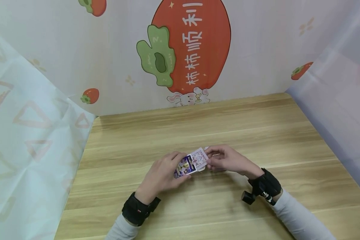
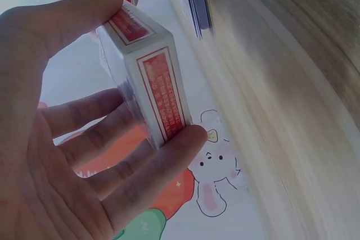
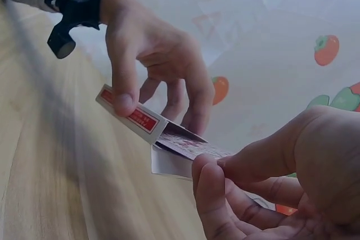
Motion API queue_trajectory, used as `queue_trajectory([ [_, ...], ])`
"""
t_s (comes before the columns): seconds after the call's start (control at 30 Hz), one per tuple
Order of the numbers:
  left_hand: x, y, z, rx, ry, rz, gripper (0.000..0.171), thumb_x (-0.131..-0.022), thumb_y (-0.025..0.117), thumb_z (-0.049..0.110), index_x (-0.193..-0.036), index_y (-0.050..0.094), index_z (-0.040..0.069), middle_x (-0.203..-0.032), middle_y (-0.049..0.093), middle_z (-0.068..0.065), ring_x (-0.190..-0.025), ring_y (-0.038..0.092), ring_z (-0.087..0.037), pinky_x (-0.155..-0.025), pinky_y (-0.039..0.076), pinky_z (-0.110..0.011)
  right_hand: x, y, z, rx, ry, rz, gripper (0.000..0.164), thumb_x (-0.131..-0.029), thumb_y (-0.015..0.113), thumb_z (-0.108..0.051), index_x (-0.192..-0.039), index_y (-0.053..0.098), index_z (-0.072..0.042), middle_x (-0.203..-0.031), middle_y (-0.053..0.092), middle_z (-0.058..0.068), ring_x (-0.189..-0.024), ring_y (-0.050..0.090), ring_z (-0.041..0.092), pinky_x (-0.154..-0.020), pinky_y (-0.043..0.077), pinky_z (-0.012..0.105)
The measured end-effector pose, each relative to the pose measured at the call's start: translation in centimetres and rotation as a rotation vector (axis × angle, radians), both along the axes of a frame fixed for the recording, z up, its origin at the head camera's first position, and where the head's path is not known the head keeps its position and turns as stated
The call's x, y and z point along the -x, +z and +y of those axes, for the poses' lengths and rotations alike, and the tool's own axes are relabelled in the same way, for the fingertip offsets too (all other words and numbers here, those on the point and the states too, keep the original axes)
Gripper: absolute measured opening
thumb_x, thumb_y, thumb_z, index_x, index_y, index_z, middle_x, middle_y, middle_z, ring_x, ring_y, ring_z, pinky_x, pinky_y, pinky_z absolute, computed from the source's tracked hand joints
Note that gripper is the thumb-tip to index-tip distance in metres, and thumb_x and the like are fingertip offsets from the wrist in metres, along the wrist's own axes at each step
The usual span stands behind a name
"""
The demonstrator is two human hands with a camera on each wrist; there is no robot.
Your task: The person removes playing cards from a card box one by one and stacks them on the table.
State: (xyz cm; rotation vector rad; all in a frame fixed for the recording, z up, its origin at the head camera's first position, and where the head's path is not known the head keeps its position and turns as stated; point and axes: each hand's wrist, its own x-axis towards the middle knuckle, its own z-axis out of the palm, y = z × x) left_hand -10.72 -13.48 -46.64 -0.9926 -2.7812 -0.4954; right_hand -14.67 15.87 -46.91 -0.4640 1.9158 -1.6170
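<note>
My left hand [image 1: 165, 168] grips a small card box [image 1: 185, 166], purple and gold on its face, with red and white edges [image 2: 160, 94] in the left wrist view. Thumb and fingers lie on opposite edges of the box. Its open end points toward my right hand [image 1: 229, 160], the flap [image 3: 169, 162] hanging down. A playing card [image 1: 199, 158] with a red-and-white patterned back sticks partway out of that end. My right thumb and fingertips pinch its outer end; the right wrist view shows the card's other part inside the box.
A thin stack of cards [image 2: 195, 4] lies on the wooden table [image 1: 132, 133], largely hidden below my right hand in the head view. Black camera straps [image 1: 265, 183] circle both wrists. A printed cloth [image 1: 120, 60] hangs behind the table's back edge.
</note>
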Motion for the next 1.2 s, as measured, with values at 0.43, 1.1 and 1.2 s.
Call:
queue_trajectory([
  [0.43, 0.0, 0.2, -0.1, -0.018, -0.007, 0.015, 0.068, -0.085, 0.089, 0.046, -0.137, 0.064, 0.011, -0.124, 0.072, -0.007, -0.099, 0.072, -0.018, -0.075, 0.061, -0.031, 0.7, 0.3, 0.8, -0.023, -0.164, 0.084, 0.024, -0.102, 0.067, -0.005, -0.123, 0.07, 0.005, -0.113, 0.071, 0.02, -0.092, 0.077, 0.029, -0.08, 0.063, 0.034],
  [1.1, 0.0, 0.2, 0.0, 0.008, -0.021, 0.014, 0.069, -0.085, 0.088, 0.047, -0.14, 0.064, 0.012, -0.124, 0.072, -0.006, -0.098, 0.072, -0.018, -0.076, 0.06, -0.032, 3.4, -1.4, 3.3, -0.037, -0.33, 0.063, 0.028, -0.103, 0.068, -0.005, -0.128, 0.069, 0.01, -0.118, 0.071, 0.025, -0.082, 0.074, 0.015, -0.079, 0.065, 0.035],
  [1.2, 0.0, 0.1, 0.0, 0.011, -0.022, 0.013, 0.07, -0.086, 0.088, 0.046, -0.141, 0.063, 0.012, -0.124, 0.072, -0.006, -0.098, 0.072, -0.019, -0.076, 0.06, -0.033, 3.7, -1.9, 3.6, -0.101, -0.336, 0.087, 0.027, -0.103, 0.07, -0.008, -0.125, 0.072, 0.007, -0.118, 0.073, 0.024, -0.081, 0.073, 0.013, -0.076, 0.065, 0.032],
])
